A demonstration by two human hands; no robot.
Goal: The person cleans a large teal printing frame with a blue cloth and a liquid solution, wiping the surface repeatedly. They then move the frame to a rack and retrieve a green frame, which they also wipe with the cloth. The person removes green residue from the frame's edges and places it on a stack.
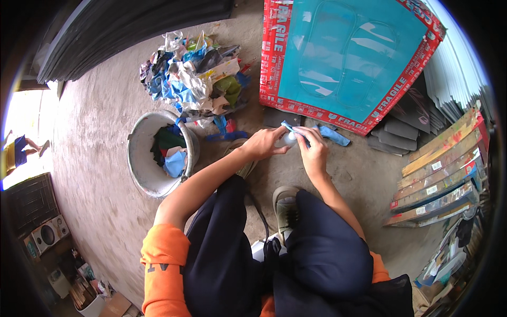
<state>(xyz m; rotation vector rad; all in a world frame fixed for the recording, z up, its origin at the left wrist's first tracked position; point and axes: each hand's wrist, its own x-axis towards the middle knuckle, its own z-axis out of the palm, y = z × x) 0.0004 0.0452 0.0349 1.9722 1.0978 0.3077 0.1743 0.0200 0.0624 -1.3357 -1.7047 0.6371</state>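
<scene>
A heap of crumpled fabric scraps (193,71) lies on the bare concrete floor (100,132), well apart from the large teal panel with a red border (348,58) leaning at right. Stacked boards (443,169) line the right edge. A metal basin (141,166) near the seated person's left knee holds blue, green and red scraps. Left hand (266,142) and right hand (312,150) meet above the floor, fingers closed on a small white object (289,139) wrapped in a blue cloth strip (330,133).
</scene>
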